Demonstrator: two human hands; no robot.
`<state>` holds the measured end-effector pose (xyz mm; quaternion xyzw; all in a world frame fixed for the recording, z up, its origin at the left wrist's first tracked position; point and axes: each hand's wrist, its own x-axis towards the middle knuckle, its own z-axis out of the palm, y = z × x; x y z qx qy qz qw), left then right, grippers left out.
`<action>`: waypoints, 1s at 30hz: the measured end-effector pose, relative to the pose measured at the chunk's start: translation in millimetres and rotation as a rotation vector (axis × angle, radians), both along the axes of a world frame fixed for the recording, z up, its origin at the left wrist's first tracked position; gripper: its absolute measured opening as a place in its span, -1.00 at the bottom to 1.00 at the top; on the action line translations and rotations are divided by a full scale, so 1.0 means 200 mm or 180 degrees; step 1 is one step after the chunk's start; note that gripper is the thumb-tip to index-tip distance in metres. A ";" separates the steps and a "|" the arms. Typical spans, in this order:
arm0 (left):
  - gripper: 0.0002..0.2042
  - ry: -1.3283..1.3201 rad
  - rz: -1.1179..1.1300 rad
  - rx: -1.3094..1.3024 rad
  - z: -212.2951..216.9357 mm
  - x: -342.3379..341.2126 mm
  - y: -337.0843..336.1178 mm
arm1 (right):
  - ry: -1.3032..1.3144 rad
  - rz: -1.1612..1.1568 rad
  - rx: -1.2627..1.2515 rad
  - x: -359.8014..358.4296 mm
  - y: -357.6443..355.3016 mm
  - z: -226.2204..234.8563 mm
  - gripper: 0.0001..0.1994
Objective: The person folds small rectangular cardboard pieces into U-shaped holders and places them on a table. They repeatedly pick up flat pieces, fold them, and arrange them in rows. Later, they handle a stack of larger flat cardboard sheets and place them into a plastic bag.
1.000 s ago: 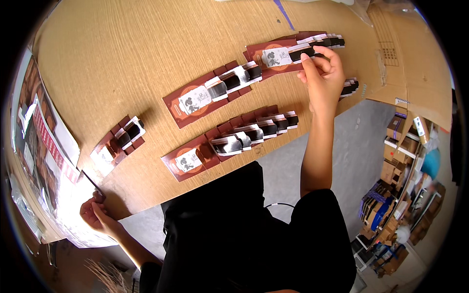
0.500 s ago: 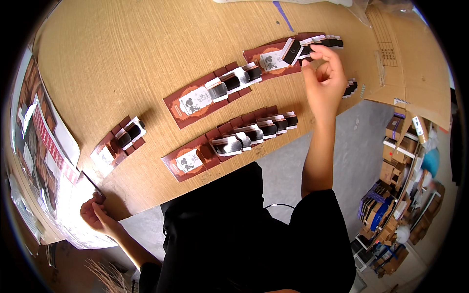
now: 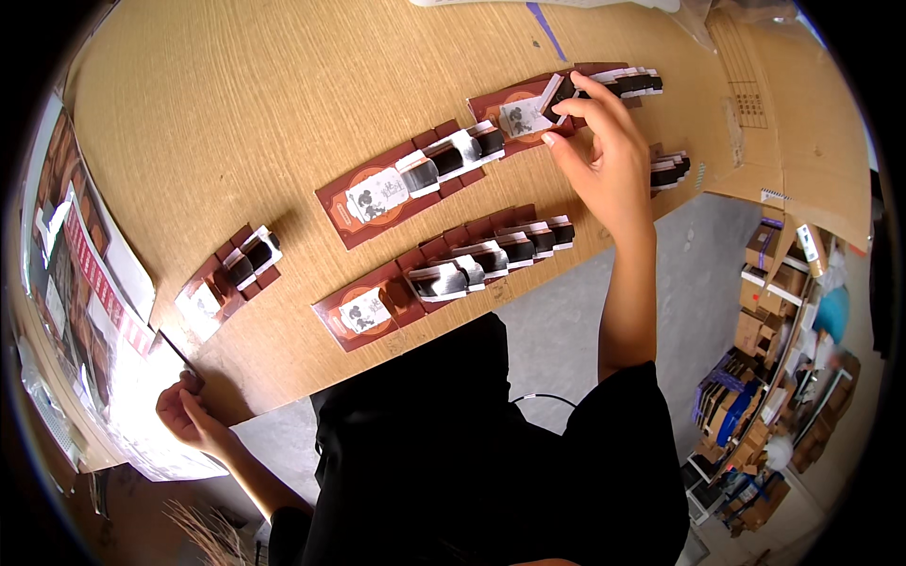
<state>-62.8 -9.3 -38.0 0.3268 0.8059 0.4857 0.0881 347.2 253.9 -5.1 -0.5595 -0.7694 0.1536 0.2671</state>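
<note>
My right hand (image 3: 604, 156) is over the far stack of overlapped brown cards (image 3: 486, 108). Its index and middle fingertips touch a small black piece with a pale edge (image 3: 557, 97), tilted on the stack; the thumb stands apart below. At the table's near left corner, my left hand (image 3: 193, 415) has curled fingers around a thin dark piece (image 3: 177, 351), seen almost edge-on. Two more overlapped rows, one in the middle (image 3: 340, 212) and one nearer me (image 3: 330, 316), show white labels and glossy black parts. A shorter group (image 3: 222, 292) lies to the left.
Another small stack (image 3: 670, 170) sits at the table's right edge, partly behind my right wrist. A cardboard box (image 3: 793, 123) stands at the far right. Printed sheets in plastic (image 3: 104, 283) border the left side. Shelves with boxes (image 3: 755, 368) are beyond the floor.
My right hand has moved left and its fingers have spread onto the tilted black piece, uncovering more of the right-edge stack. My left hand stays in place.
</note>
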 end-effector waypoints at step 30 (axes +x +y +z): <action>-0.92 -0.0050 -0.0124 0.0034 -0.02 -0.02 -0.02 | 0.1447 0.0323 -0.1200 0.11 0.12 0.04 -0.93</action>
